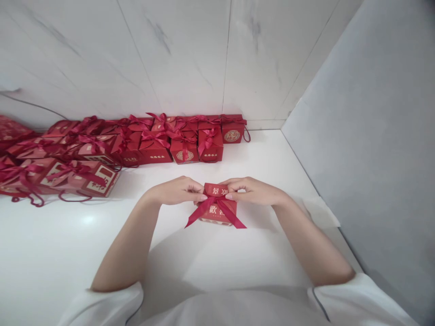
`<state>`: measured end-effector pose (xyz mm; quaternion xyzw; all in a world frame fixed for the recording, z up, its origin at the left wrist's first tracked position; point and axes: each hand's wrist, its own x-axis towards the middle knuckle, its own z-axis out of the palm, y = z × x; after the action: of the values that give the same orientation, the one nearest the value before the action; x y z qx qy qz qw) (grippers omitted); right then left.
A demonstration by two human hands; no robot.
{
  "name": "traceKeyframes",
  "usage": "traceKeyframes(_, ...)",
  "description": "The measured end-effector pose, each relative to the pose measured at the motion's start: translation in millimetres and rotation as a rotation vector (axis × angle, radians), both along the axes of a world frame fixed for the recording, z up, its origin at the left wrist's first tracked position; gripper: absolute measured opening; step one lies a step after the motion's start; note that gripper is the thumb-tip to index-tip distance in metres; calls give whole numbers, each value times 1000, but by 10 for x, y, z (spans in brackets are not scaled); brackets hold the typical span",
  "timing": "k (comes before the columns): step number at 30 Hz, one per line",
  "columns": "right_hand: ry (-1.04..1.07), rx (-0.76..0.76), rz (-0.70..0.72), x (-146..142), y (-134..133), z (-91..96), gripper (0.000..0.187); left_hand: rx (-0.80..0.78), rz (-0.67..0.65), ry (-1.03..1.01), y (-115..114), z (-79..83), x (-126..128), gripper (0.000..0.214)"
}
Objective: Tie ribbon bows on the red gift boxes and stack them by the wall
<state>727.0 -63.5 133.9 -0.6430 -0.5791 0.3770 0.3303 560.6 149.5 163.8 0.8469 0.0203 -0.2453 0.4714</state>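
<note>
So the small red card box with cream lettering (222,212) sits on the white worktop (68,231), pretty much centred in front of the person, with a crimson satin ribbon (216,198) tied across its upper part. Left hand (183,190) is pinching the ribbon on the left of the knot, right hand (247,191) is doing the same on the right, thumbs on top; the fingers behind are partly hidden, so can't tell exactly what they've got back there. My guess is the hands mirror each other so the pull is even and the box doesn't twist. The two tails fan out toward the near side, probably so they don't get caught under the thumbs.

Far left there's a packed cluster of red ribboned gift boxes (156,155), lined up against the white marbled tile wall (190,59), I'd guess to save space. Worktop shows between that cluster and the hands, and lots more at near left. The right side's tighter: a pale grey upright panel (374,113) bounds it, with the right forearm nearest.
</note>
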Motion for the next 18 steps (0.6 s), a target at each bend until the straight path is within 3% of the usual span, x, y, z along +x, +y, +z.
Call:
traceKeyframes(4, 156, -20, 55, 12, 2, -4, 36, -8, -4, 4, 22, -13, 3, 32)
traceKeyframes(9, 129, -38, 34, -3, 8, -8, 36, 71, -1, 10, -16, -19, 0, 30)
traceKeyframes(13, 139, 0, -27, -22, 17, -20, 39, 204, 46, -36, -119, -10, -11, 32)
traceKeyframes(18, -3, 159, -176, -102, -37, 86, 19, 327, 80, -87, -194, 19, -17, 27)
